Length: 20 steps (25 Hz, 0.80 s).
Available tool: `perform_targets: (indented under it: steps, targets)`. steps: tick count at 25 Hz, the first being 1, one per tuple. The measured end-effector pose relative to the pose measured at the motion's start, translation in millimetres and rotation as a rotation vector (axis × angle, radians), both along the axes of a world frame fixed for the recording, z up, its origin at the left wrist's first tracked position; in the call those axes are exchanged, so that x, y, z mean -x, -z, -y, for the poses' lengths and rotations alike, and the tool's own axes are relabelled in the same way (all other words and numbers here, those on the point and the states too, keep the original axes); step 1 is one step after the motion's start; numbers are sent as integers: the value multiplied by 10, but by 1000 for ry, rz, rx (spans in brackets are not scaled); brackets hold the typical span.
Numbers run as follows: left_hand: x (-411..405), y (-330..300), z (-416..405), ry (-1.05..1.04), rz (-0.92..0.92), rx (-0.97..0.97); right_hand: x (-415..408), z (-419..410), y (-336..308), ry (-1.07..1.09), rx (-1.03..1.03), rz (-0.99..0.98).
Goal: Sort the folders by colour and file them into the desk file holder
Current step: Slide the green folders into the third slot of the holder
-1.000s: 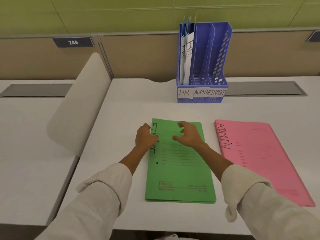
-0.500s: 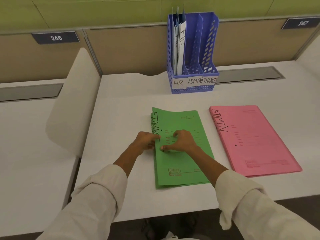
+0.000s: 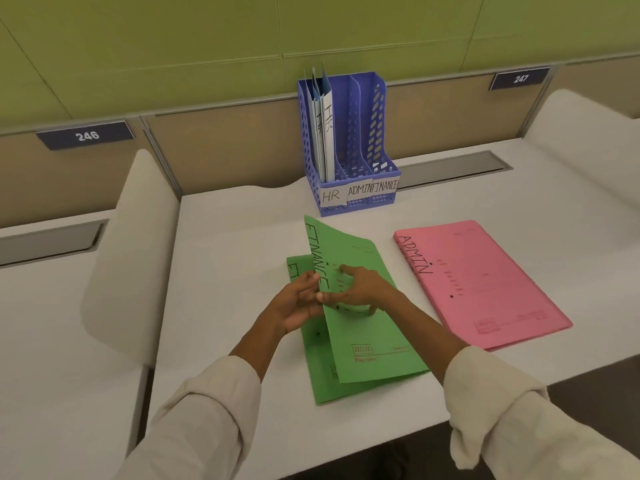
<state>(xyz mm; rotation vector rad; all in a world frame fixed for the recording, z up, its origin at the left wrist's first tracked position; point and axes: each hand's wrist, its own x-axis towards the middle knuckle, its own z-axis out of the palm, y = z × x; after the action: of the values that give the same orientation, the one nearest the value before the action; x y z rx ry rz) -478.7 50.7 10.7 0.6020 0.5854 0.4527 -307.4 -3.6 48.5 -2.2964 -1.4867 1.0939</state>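
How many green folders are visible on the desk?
2: top green folder lifted by both hands, lower green folder flat beneath it. More may be hidden underneath.

- the green folder (image 3: 367,327) being lifted is thin matt card that bends where it is raised; the green folder under it (image 3: 320,375) looks the same
- the pink folders (image 3: 485,282) are matt card too, with flat, smooth faces
- the file holder (image 3: 349,147) is blue plastic with perforated walls and a slight sheen; its labels (image 3: 358,192) are white paper
- the desk (image 3: 235,258) has a smooth, matt white top
- the sleeves (image 3: 207,420) are soft, creased, off-white cloth
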Motion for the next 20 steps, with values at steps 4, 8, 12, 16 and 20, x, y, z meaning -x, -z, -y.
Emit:
perform_targets:
  steps: [4,8,12,16,20]
  targets:
    - [-174,-291,-114,146,3,-166,-181,73,-383,47,-58,-105]
    - [-438,-783,-282,223,-2,-326,-452,15,-829,31,-177,-157]
    - [-795,-1192,-457,131,-22,-373,-826,-194,-1223,-24,-254,-233]
    - [-1253,-1567,-708,1,-33,-457,-1325,-529,-1514,-93,-368,-304]
    - [-1755,-1972,-937,-88,-27,-612,-1934,-897,-1766,-223,-484,-434]
